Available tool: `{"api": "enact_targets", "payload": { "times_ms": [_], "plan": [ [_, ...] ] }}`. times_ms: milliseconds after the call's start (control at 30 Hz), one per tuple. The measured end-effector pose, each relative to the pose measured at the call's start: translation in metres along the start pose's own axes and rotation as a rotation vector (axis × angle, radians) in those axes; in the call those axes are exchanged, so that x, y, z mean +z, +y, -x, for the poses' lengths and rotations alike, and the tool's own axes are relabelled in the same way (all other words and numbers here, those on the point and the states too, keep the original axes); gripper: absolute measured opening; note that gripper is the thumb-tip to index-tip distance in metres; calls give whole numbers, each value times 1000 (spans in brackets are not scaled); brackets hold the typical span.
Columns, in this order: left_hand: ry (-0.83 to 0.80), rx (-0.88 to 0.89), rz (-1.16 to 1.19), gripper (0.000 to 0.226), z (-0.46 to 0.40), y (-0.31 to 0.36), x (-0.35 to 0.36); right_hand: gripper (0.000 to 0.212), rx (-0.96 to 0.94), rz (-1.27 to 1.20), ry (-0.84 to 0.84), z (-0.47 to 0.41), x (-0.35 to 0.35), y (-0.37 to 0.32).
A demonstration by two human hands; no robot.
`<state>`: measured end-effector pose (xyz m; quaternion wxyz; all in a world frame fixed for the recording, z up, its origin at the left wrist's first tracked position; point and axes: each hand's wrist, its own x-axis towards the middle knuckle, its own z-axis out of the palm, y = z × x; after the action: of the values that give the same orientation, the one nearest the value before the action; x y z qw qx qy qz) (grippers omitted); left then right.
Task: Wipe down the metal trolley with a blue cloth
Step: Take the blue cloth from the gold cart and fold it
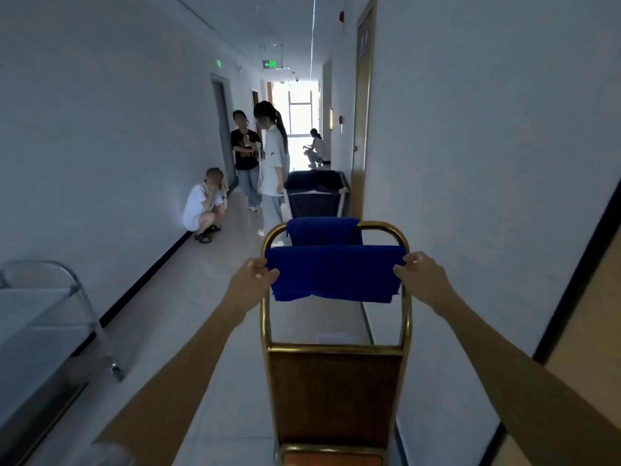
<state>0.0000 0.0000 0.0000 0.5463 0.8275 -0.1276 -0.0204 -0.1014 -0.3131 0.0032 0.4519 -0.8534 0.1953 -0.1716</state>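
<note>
- Metal trolley (336, 348), gold-toned tubular frame with brown panels, stands in mid-corridor directly before the wearer, seen from above at one end.
- Blue cloth (332, 274), folded, soft terry, is stretched level between both hands at the near top rail; whether it touches the rail is hard to tell.
- A second blue cloth (322, 230) is draped over the far rail.
- Left hand (253, 274) is pinched closed on the cloth's left edge; right hand (416, 269) is pinched closed on its right edge.
- Risk: a two-corner pinch may let the cloth sag or drop once one hand releases to wipe; pushing on the rail could roll the trolley toward the dark linen cart (316, 193) and the people (258, 156) ahead.
- Surface: pale tiled floor (201, 331), smooth.
- Room: narrow, dim corridor, white walls, a steel trolley (50, 314) by the left wall.
</note>
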Motion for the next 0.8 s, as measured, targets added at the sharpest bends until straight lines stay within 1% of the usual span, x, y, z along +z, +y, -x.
{"api": "enact_targets", "payload": {
  "times_ms": [67, 100, 133, 200, 267, 367, 500, 533, 600, 633, 667, 733, 800],
  "plan": [
    [-4, -55, 45, 21, -9, -7, -3, 33, 49, -26, 46, -5, 6, -2],
    [-33, -93, 62, 22, -14, -12, -5, 27, 70, -35, 51, -8, 8, -1],
    [-71, -148, 85, 28, -16, -16, -4, 24, 91, -53, 39, -11, 12, 2],
    [-160, -225, 119, 44, -21, -26, -2, 30, 136, -116, 14, -15, 19, 5],
    [-212, -228, 178, 52, -22, -32, 2, 36, 153, -182, 6, -17, 23, 9],
    [-263, -165, 332, 48, -25, -31, 12, 39, 141, -304, -13, -20, 24, 10],
    [-225, -68, 462, 42, -30, -27, 21, 39, 161, -414, -30, -26, 20, 9],
    [-181, -48, 470, 38, -30, -26, 23, 37, 161, -423, -26, -27, 19, 9],
    [-33, -14, 396, 24, -31, -21, 24, 35, 154, -422, 8, -29, 18, 8],
    [32, 1, 341, 20, -32, -21, 25, 35, 160, -430, 31, -30, 18, 7],
    [63, 3, 314, 20, -34, -20, 24, 36, 181, -459, 52, -31, 17, 6],
    [37, -57, 380, 25, -38, -15, 23, 37, 259, -543, 78, -34, 16, 2],
    [-6, -179, 505, 31, -42, -9, 19, 35, 326, -580, 87, -36, 13, -2]
  ]
}}
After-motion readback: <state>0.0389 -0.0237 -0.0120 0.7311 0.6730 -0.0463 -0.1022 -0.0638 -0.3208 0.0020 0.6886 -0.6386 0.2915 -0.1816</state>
